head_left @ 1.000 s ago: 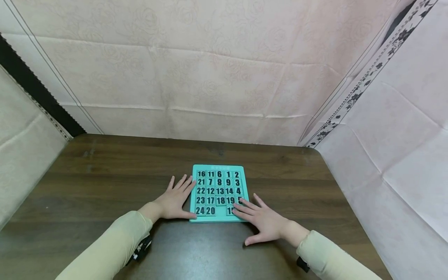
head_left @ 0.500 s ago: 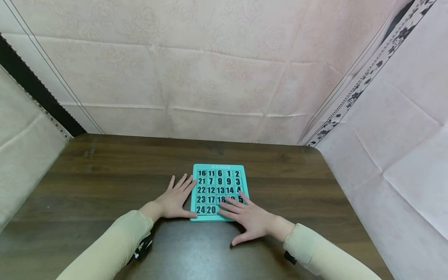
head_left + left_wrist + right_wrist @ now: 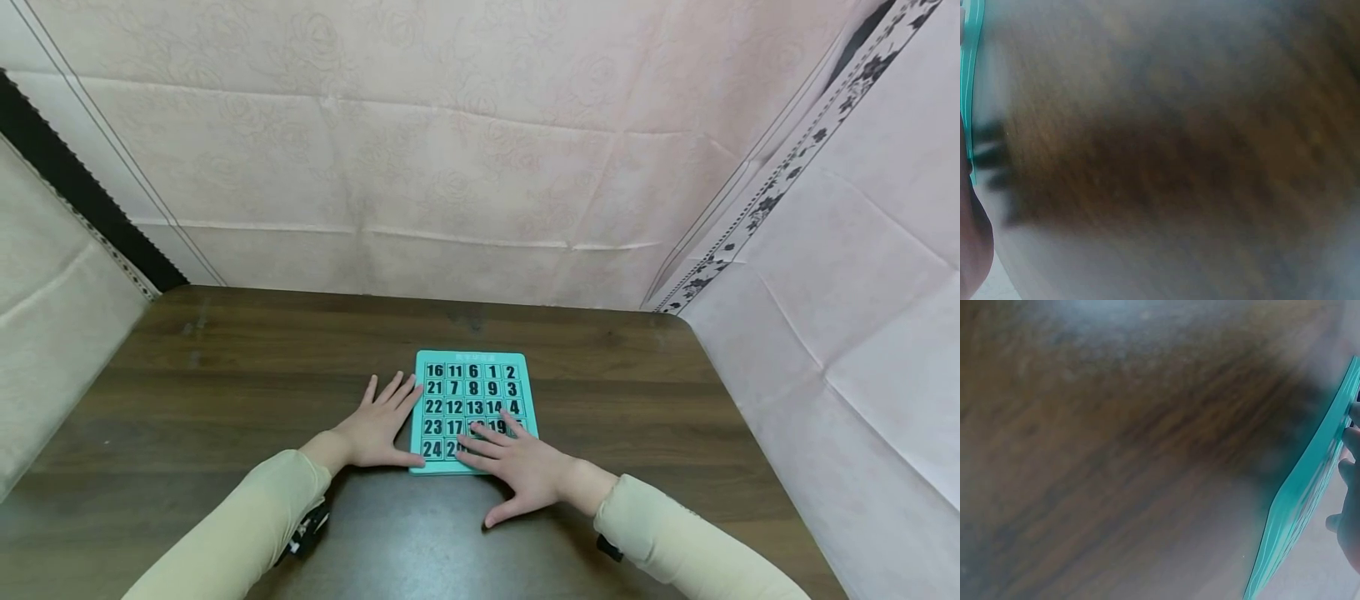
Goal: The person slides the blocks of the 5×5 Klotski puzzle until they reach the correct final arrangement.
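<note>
In the head view a turquoise sliding number puzzle [image 3: 472, 357] lies flat on the table, with black-numbered tiles in rows. My left hand [image 3: 375, 431] is at its left side, fingers spread, fingertips and thumb right at the edge. My right hand [image 3: 525, 472] reaches in from the lower right, its straight, spread fingers over the bottom two rows. Those fingers hide the lower right tiles and part of the 20. The right wrist view shows the puzzle's side [image 3: 1304, 469] with the right fingertips [image 3: 1349, 440] on its face. Only a sliver of the puzzle's edge [image 3: 969, 75] shows in the left wrist view.
The dark wooden table [image 3: 262, 358] stretches around the puzzle on all sides. Pale patterned cloth [image 3: 450, 167] hangs behind it, with more white cloth [image 3: 862, 333] on the right and on the left. Both forearms wear light green sleeves.
My right hand has slid left along the lower rows, from the right-hand tiles to the edge of the 20. My left hand has stayed at the left side.
</note>
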`<state>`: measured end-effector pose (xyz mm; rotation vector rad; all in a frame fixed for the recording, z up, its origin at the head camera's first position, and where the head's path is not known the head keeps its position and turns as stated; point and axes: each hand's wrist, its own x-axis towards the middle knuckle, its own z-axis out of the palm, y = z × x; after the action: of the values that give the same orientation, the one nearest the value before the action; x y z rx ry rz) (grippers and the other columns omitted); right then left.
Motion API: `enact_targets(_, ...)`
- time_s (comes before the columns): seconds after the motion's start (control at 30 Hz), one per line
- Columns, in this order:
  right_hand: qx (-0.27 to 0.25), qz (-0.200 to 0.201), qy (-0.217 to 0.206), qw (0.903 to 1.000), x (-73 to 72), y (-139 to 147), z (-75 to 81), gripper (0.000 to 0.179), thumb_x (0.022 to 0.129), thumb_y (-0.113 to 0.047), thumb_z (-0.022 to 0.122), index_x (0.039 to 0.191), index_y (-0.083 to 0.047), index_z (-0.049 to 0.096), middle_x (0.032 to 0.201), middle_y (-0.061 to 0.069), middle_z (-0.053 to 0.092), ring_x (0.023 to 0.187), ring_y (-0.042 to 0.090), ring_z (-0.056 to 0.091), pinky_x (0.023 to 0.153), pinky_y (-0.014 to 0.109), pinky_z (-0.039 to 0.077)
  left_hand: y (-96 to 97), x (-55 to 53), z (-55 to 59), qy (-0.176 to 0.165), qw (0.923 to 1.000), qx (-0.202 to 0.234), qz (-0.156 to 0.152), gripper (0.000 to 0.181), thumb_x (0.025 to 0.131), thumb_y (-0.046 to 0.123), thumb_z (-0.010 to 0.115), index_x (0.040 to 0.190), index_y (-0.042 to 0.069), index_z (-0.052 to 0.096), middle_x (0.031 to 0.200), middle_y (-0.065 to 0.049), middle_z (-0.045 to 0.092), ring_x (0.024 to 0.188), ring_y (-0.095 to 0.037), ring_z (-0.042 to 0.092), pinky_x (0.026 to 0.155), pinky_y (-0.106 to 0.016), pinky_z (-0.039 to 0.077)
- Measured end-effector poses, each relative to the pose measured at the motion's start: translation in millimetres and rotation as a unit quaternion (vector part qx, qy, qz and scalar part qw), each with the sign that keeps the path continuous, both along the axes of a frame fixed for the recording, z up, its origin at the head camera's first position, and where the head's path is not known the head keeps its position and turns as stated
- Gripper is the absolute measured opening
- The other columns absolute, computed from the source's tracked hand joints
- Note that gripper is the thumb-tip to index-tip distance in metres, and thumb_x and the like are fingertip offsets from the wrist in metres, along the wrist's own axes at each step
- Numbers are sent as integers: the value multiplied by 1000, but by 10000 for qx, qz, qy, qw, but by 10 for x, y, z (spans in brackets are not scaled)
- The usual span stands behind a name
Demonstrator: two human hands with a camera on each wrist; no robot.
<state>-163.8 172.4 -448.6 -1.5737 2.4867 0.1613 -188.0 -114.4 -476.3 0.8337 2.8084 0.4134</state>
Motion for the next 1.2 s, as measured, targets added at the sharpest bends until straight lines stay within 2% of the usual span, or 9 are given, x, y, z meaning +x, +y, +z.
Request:
enact_targets(0.37, -107, -20, 24, 9999, 12, 75, 31, 86, 83, -72, 42, 151, -24, 19, 157, -4, 19, 146, 22, 13, 113, 58, 10, -7, 11, 11, 49, 10000, 50, -26, 110, 73, 76, 53, 151, 8, 16, 158, -13, 10, 146, -34, 3, 111, -62, -2)
enact_targets(0.7, -265, -91, -92, 9996, 1, 208, 7, 86, 83, -73, 40, 151, -24, 20, 157, -3, 20, 146, 24, 14, 111, 60, 10, -14, 5, 9, 94, 9999, 64, -32, 111, 72, 77, 52, 151, 7, 17, 158, -14, 11, 145, -35, 5, 110, -63, -1)
enact_targets(0.83, -292, -140, -162, 9993, 17, 246, 33, 85, 83, -70, 44, 150, -23, 22, 157, -2, 21, 145, 25, 16, 111, 61, 11, -19, 5, 7, 67, 9999, 73, -42, 111, 73, 77, 52, 151, 7, 16, 158, -14, 11, 145, -35, 4, 110, -63, -2)
enact_targets(1.2, -314, -227, -244, 9990, 26, 287, 17, 85, 83, -70, 46, 151, -25, 20, 157, -4, 18, 145, 24, 16, 111, 60, 10, -18, 13, 11, 68, 9999, 107, -70, 111, 73, 76, 53, 151, 7, 15, 158, -14, 10, 146, -35, 4, 110, -63, -2)
